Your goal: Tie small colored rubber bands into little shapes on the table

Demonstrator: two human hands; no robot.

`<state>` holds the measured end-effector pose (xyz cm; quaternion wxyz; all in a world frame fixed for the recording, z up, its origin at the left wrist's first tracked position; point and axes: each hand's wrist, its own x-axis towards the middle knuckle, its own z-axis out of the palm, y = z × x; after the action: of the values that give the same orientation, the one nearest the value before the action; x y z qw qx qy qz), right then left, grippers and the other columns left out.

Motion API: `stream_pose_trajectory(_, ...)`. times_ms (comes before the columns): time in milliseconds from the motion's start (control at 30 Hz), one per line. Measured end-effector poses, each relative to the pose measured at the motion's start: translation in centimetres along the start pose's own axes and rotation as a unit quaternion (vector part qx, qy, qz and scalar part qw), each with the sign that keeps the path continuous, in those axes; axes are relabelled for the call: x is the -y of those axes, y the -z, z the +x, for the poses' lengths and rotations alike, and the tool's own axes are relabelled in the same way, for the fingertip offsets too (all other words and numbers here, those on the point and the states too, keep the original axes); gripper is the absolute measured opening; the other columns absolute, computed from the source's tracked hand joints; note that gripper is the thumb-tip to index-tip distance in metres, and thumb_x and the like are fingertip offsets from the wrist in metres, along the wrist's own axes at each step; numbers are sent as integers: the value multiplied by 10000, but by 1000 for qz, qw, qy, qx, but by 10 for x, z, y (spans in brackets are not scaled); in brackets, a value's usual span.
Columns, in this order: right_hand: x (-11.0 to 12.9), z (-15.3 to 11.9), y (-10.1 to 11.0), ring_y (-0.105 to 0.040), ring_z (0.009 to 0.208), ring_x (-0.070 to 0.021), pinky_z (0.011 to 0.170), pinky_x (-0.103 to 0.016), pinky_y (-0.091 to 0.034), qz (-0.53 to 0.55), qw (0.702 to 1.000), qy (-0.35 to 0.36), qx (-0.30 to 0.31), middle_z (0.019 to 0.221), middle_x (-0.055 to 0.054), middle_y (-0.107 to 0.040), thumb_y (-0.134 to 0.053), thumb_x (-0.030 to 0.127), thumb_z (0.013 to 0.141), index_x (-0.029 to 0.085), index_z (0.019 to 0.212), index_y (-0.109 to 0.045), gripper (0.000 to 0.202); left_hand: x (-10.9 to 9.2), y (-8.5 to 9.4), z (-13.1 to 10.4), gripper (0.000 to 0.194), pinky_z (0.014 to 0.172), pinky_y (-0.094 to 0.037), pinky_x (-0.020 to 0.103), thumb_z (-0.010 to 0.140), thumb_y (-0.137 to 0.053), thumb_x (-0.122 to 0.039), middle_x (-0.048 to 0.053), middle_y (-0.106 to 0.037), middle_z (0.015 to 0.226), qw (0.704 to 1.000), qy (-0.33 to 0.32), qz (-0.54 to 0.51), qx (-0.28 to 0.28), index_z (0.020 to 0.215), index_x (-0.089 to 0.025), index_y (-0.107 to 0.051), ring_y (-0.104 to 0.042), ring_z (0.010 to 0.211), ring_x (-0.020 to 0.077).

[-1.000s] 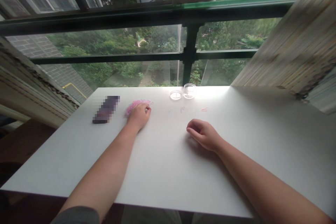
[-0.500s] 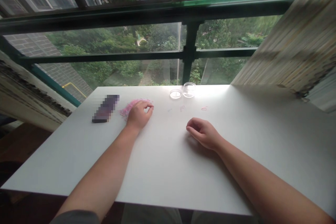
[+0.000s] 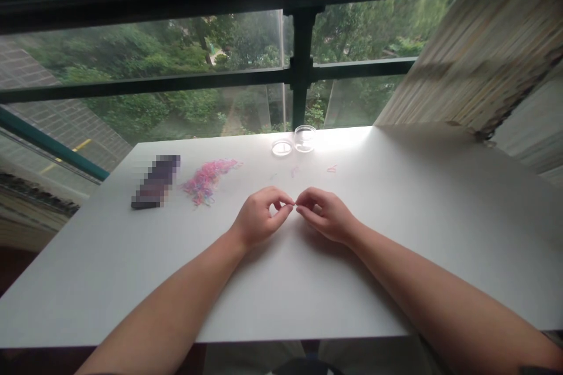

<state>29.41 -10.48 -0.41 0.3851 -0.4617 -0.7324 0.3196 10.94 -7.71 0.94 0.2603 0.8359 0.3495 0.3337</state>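
Over the middle of the table, my left hand (image 3: 263, 217) and my right hand (image 3: 328, 214) meet at their fingertips. Thumb and forefinger of each are pinched together. A tiny thing shows between the tips; it looks like a small rubber band, but fingers hide most of it. To the left lies a loose pile of small pink and purple rubber bands (image 3: 206, 180). A few single pink bands (image 3: 331, 169) are laid out beyond my hands. Behind these stand a clear round container (image 3: 305, 139) and its flat round lid (image 3: 281, 148).
A dark, pixelated flat object (image 3: 156, 183) rests left of the pile. The white table (image 3: 264, 310) reaches to a window with a green railing (image 3: 302, 41). A striped curtain (image 3: 440, 64) hangs at the right.
My left hand has left the pile and come right to meet my right hand at the fingertips. My right hand has closed to a pinch. The view has tilted down slightly.
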Motion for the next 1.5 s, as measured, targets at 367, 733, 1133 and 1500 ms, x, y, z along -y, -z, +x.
stream_pose_trajectory(367, -2, 0, 2, -453, 550, -95, 516, -221, -376, 25, 999, -20, 16, 653, 3, -548, -544, 260, 785, 179, 835, -554, 96, 1, 2, 1, 103, 670, -465, 259, 792, -545, -192, 28, -655, 834, 1000, -5, -18, -1, 815, -201, -645, -576, 727, 127)
stream_pose_trajectory(733, -2, 0, 2, -459, 545, -90, 520, -221, -380, 35, 999, -26, 23, 673, 6, -555, -522, 259, 795, 179, 859, -547, 106, 3, 1, 0, 113, 634, -456, 248, 788, -549, -197, 35, -652, 837, 1000, -5, -19, 2, 823, -198, -656, -569, 695, 118)
stream_pose_trajectory(1133, -3, 0, 2, -433, 538, -90, 520, -221, -362, 20, 999, -32, 5, 635, 13, -544, -517, 253, 792, 181, 784, -550, 80, 6, 3, 1, 110, 640, -457, 255, 788, -552, -226, 35, -652, 834, 1000, 6, -12, -6, 819, -198, -654, -571, 685, 120)
stream_pose_trajectory(1500, -4, 0, 2, -437, 541, -93, 524, -226, -360, 32, 999, -35, 7, 649, 9, -544, -515, 261, 795, 183, 783, -547, 86, 7, 4, -1, 106, 582, -425, 246, 774, -560, -213, 31, -650, 846, 1000, 9, -1, -1, 832, -193, -646, -577, 686, 119)
